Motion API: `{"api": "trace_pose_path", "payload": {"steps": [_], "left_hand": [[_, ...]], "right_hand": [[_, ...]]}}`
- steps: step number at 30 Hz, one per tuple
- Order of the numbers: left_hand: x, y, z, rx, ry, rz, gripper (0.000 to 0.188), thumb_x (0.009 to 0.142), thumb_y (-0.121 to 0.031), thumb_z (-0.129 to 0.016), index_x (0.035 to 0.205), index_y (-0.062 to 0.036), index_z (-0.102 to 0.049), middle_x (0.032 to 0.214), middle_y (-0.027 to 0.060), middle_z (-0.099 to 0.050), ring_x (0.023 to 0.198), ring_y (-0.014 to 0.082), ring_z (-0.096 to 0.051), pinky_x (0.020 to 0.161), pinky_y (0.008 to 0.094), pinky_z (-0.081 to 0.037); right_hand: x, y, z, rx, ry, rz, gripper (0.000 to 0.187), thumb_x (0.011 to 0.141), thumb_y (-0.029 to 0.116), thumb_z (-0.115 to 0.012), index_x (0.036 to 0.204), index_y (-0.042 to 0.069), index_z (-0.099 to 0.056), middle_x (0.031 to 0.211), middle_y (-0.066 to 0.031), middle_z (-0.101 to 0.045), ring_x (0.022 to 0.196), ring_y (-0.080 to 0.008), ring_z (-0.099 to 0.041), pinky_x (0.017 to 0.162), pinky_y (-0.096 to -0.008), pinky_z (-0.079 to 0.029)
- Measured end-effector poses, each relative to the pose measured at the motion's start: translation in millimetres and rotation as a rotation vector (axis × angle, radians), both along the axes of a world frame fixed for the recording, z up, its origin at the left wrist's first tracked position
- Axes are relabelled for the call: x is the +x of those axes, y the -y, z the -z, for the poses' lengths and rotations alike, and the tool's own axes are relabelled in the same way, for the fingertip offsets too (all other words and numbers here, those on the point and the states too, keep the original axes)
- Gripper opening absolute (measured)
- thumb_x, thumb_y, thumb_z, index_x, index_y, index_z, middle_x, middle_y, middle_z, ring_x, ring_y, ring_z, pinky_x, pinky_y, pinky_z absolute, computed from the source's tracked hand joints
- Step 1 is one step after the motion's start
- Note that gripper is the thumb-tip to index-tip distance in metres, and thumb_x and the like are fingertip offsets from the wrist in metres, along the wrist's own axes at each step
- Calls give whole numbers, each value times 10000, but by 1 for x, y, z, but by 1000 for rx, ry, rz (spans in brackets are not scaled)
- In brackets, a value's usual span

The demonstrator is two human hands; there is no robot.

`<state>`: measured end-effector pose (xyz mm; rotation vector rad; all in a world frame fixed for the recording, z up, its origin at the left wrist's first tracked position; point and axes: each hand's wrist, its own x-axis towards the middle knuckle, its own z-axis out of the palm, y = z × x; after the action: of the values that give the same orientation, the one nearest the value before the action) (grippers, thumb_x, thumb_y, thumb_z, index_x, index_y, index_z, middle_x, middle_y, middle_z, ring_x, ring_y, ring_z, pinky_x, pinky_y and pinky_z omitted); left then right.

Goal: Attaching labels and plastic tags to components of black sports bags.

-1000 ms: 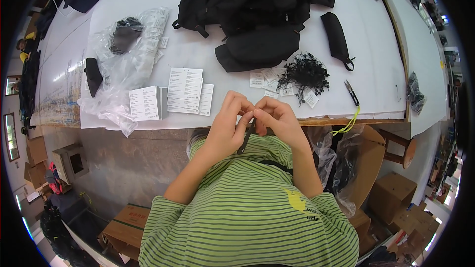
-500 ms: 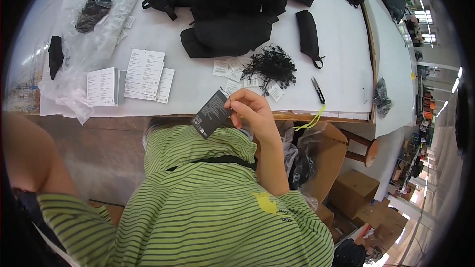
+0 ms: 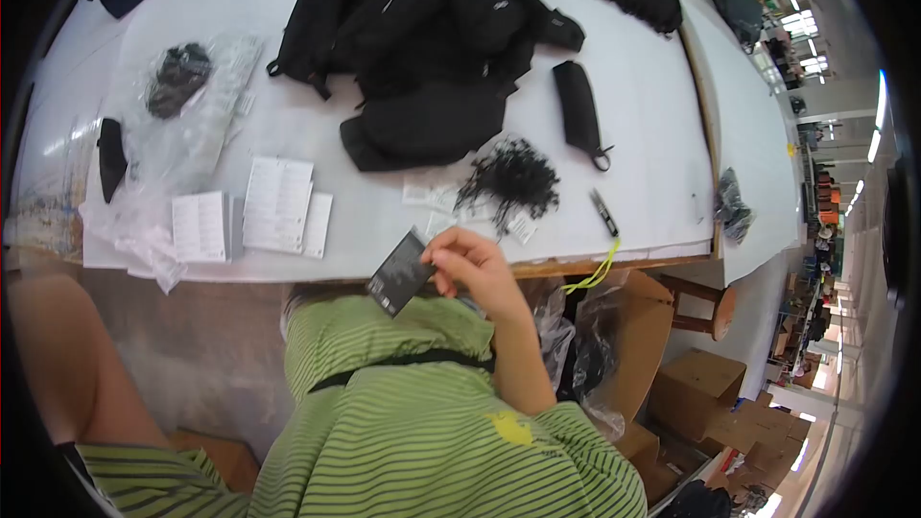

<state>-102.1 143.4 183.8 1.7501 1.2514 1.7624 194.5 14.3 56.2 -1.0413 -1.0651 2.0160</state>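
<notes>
Dark grey rectangular card tag [image 3: 400, 272], flat and slightly glossy, sits pinched in the right hand [image 3: 472, 269] just in front of the near edge of the white bench [image 3: 652, 115], above the chest of the green-striped shirt [image 3: 422, 422]. The fingers [image 3: 451, 242] of that hand are closed on the tag's upper right corner, thumb underneath, so the tag hangs tilted down to the left. The left hand itself is out of view; only the bare left forearm [image 3: 67, 364] shows at the lower left edge, well apart from the tag, so whether its fingers are open or closed cannot be told.

On the bench beyond the right hand lies a loose black bundle of thin string loops [image 3: 510, 177], with small white paper labels [image 3: 434, 203] beside it. Just right of these rests a small black thread snip with a yellow cord [image 3: 604, 214]. Farther back lies a black fabric backpack [image 3: 422, 48], and to the left are white printed sheets [image 3: 278, 206] and crumpled clear plastic bags [image 3: 182, 134].
</notes>
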Motion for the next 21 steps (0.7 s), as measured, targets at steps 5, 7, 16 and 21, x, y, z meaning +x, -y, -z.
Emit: {"api": "trace_pose_path", "payload": {"steps": [5, 7, 16, 21], "left_hand": [[24, -27, -1, 79, 8, 23, 215, 905, -99, -488, 1065, -13, -602, 992, 70, -653, 799, 145, -598, 747, 259, -461], [24, -19, 8, 45, -10, 34, 212, 901, -94, -486, 1055, -12, -605, 987, 72, -654, 803, 146, -598, 751, 261, -460], [-6, -21, 4, 59, -175, -27, 201, 881, -72, -479, 1008, -6, -621, 965, 80, -660, 818, 150, -599, 765, 267, -456], [-19, -44, -26, 152, -289, -35, 198, 870, -59, -475, 982, -3, -629, 953, 85, -663, 827, 153, -599, 773, 271, -454]], "right_hand": [[1, 0, 0, 1, -42, -5, 111, 925, 107, -567, 925, 8, -617, 636, -5, -570, 552, -50, -531, 488, -193, -393], [2, -7, -1, 36, -25, -3, 120, 930, 106, -560, 930, 0, -616, 627, -8, -563, 535, -51, -510, 485, -189, -386], [6, -11, 6, 23, -42, 53, 113, 924, 95, -558, 926, -8, -605, 765, -35, -607, 556, -71, -525, 485, -198, -407], [13, -8, 4, 52, -14, 65, 111, 919, 90, -560, 924, -11, -605, 756, -33, -599, 557, -74, -529, 480, -206, -408]]}}
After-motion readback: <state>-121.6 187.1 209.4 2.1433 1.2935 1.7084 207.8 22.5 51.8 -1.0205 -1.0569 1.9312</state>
